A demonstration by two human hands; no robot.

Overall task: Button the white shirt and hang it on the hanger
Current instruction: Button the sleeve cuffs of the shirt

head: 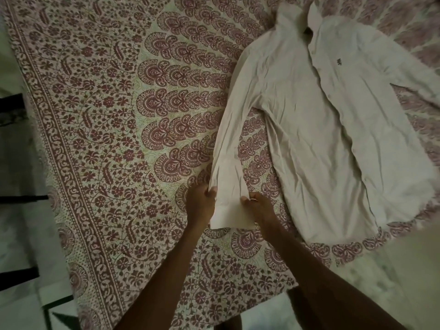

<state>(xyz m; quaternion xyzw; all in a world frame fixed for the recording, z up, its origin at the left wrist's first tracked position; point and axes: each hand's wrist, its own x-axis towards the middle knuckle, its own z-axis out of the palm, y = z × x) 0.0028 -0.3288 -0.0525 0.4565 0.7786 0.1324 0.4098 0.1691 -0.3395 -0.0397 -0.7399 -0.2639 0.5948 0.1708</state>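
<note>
On cuff [229,211], left hand [199,201] (right hand [259,207])

One white shirt [309,103] at two o'clock, one patterned bedspread [107,115], and two hands at six o'clock: left hand [200,201], right hand [256,207].

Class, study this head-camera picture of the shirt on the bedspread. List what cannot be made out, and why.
Head view: the white shirt has its far sleeve cut off by the right edge.
Head view: front buttons are too small and blurred to tell which are fastened.
Head view: chest emblem is too small to identify.
Head view: near cuff, fastening covered by the left hand and right hand gripping it.
Hanger: nowhere in the frame.
</note>
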